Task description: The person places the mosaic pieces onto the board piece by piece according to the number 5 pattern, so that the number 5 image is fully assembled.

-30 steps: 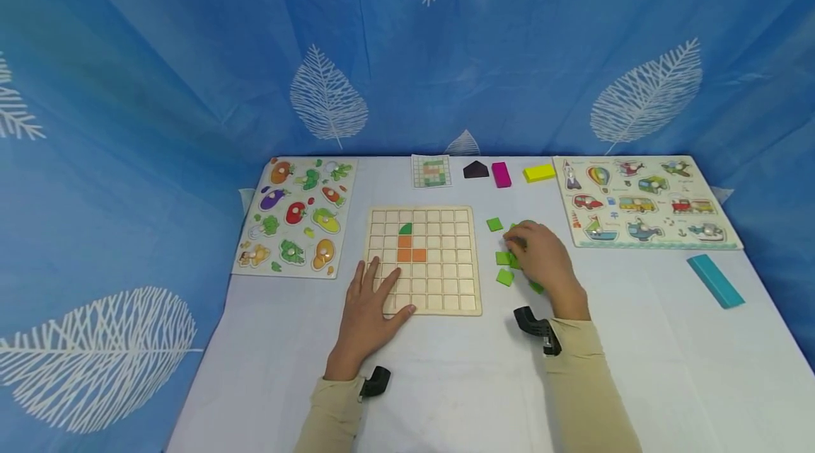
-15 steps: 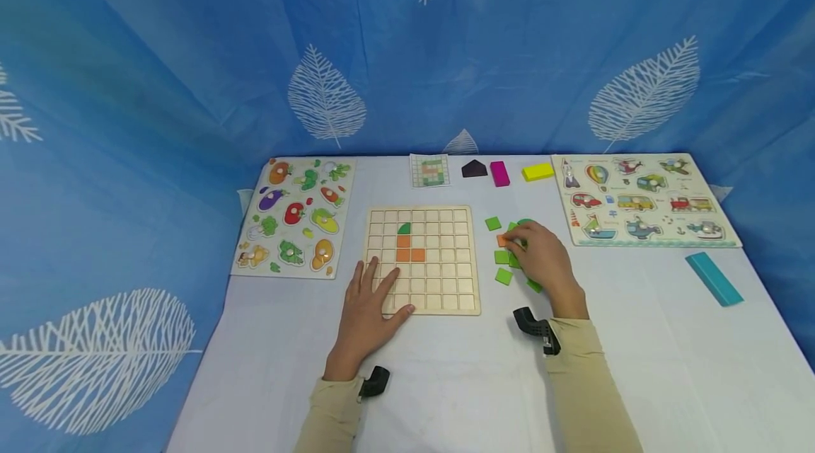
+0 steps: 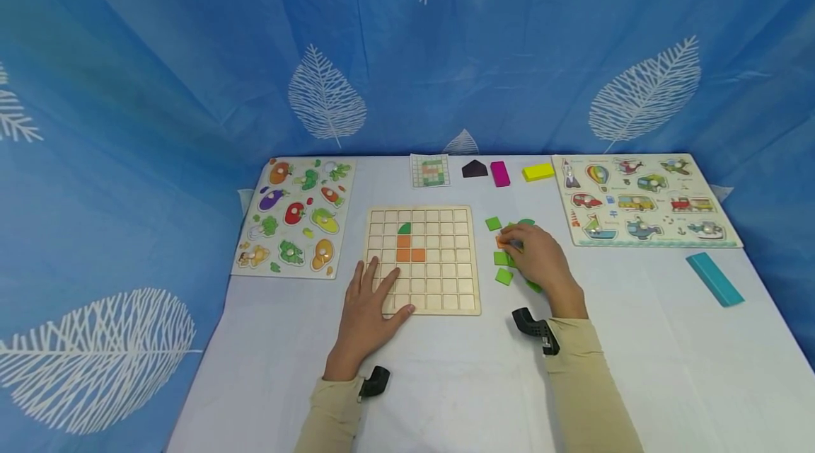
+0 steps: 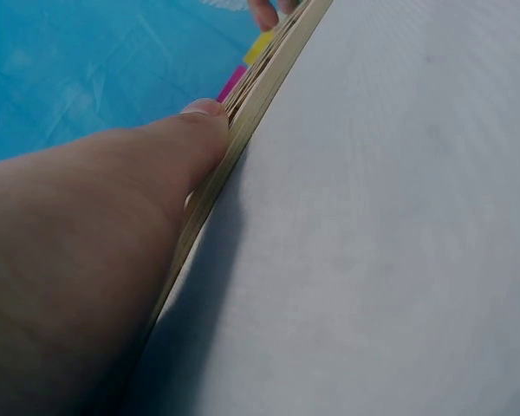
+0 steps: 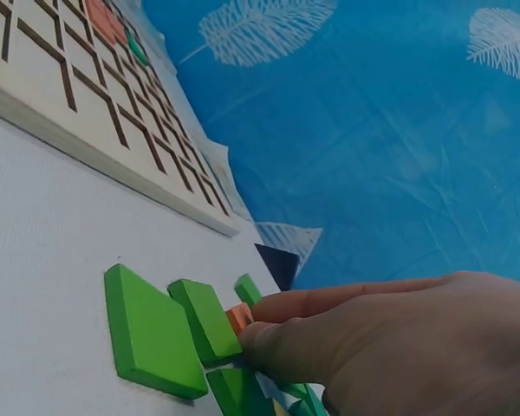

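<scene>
**Orange tile being pinched among green tiles**

Head view: the right hand (image 3: 538, 258) is being drawn slightly nearer than half a second ago; the left hand (image 3: 369, 304) is being kept flat, fingers straight, on the grid board (image 3: 467, 262). A white table (image 3: 446, 382) is being backed by a blue curtain (image 3: 191, 71).

Left wrist: the thumb is being pressed against the board's edge.

Right wrist: an orange tile (image 5: 237, 316) is being pinched beside the green tiles (image 5: 152, 329).

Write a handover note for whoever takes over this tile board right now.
Left hand: flat, pressing the grid board's near-left corner.
Right hand: fingertips on a small orange tile in the loose green tiles right of the board; a firm pinch is unclear.
Done: one green leaf tile and three orange tiles are seated.
Left: the other cells are bare; the pattern card lies behind the board.
</scene>
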A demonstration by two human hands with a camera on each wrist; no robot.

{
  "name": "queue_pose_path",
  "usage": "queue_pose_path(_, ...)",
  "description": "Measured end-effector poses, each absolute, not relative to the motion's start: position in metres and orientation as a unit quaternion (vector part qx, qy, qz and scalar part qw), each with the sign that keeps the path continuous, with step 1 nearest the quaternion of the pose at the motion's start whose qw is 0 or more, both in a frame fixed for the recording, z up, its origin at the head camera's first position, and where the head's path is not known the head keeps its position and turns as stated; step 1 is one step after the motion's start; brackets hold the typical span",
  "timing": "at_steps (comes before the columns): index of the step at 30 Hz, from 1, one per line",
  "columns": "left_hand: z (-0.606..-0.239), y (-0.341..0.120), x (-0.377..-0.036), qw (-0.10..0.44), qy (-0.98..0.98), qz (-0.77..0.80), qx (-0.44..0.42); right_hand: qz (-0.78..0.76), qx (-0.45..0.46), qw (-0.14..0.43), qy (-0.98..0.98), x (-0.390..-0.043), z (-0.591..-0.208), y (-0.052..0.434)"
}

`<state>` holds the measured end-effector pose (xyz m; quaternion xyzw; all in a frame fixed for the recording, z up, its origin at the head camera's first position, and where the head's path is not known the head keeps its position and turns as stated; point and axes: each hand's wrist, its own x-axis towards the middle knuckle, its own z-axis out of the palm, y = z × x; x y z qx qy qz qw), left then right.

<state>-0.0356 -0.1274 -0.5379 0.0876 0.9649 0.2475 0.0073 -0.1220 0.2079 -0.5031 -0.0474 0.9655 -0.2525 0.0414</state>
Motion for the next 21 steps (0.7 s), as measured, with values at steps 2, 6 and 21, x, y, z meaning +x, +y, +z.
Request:
queue_pose_path(2, -0.538, -0.127, -0.036, 0.006, 0.965, 0.247, 0.088, -0.252, -0.050, 0.045, 0.965, -0.122, -0.503, 0.208)
queue_pose_path(6, -0.538, -0.128, -0.036, 0.002, 0.965, 0.246, 0.089, -0.250, -0.050, 0.055, 0.965, -0.122, -0.503, 0.208)
queue_pose_path(21, -0.536, -0.129, -0.035, 0.011, 0.963, 0.254, 0.090, -0.250, -0.081, 0.042, 0.964, -0.122, -0.502, 0.193)
